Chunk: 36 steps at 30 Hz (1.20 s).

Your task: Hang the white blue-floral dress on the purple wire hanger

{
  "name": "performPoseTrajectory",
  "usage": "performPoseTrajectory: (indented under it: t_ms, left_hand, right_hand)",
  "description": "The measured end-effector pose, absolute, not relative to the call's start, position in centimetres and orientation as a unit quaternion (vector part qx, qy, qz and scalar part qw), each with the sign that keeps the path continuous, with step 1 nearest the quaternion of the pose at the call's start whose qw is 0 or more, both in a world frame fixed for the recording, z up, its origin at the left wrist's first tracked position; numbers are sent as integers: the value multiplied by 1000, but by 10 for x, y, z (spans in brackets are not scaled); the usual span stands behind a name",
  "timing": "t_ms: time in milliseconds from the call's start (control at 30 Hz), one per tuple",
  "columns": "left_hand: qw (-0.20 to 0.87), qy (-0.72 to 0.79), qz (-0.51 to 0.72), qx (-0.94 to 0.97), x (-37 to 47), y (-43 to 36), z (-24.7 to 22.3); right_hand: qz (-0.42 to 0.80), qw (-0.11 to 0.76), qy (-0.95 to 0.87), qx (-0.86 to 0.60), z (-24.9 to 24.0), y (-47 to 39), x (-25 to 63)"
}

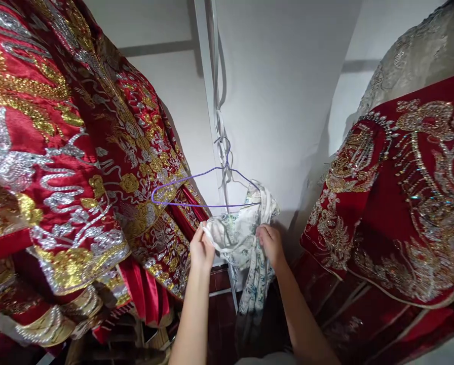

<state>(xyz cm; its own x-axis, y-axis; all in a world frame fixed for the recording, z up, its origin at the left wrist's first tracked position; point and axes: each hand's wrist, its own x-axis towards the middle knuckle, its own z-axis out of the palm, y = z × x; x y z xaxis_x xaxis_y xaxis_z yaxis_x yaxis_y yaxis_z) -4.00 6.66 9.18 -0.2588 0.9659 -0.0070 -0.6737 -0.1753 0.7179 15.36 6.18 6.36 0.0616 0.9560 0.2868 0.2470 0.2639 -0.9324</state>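
Observation:
A purple hanger hangs from a white chain-like strip in front of me. Over its right arm lies a white garment with a green and blue floral print, while the hanger's left arm is bare. My left hand pinches the white edging at the garment's neck opening, just below the hanger's bottom bar. On the other side, my right hand has its fingers closed on the fabric under the hanger's right end. The garment's lower part trails down between my forearms.
Red jackets with gold and silver embroidery hang close on the left. At right hangs a beaded red dress with a sheer top. A white metal upright stands by the grey wall.

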Motion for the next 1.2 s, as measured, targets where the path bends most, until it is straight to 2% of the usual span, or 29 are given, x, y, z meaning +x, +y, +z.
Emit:
performPoseTrajectory:
  t_ms: [67,100,233,333,400,467,500,567,667,733,833,1067,1133,1200]
  left_hand:
    - [552,276,712,335,-16,50,100]
    - [536,276,691,400,-4,41,103]
    - [400,338,583,621,19,16,106]
    - [317,358,551,684,7,13,98]
    - [368,350,503,699,-10,13,89]
    - [456,330,402,723,-29,8,77]
    - [482,326,342,738,-38,4,71]
    - [476,345,253,768,-56,-7,63]
    - [400,403,237,788,-83,-17,61]
    - [343,448,249,787,-100,-18,68]
    - [248,527,214,785,-118,-13,85]
    - [72,655,-21,752,-136,-3,120]
    - [11,669,-10,743,-143,5,133]
    - [-32,649,52,758,-150,16,149]
  right_hand:
    - [363,531,-580,-499,70,58,156]
    - [413,511,-580,-481,73,56,155]
    - [641,339,-598,-343,83,48,159]
    - [659,282,-645,-265,94,44,165]
    - [643,225,-691,-242,107,44,168]
    - [588,185,-745,-254,124,45,169]
    - [538,192,-775,-270,133,47,170]
    - [423,258,-812,-309,149,57,171]
    - [330,386,-792,-340,162,85,175]
    - [323,423,-769,-353,159,110,175]
    - [333,423,-753,-379,146,143,171]
    - [300,478,-700,-438,127,154,180]
    - [293,486,-698,-437,129,147,186]
    - [299,494,-697,-425,133,140,189]
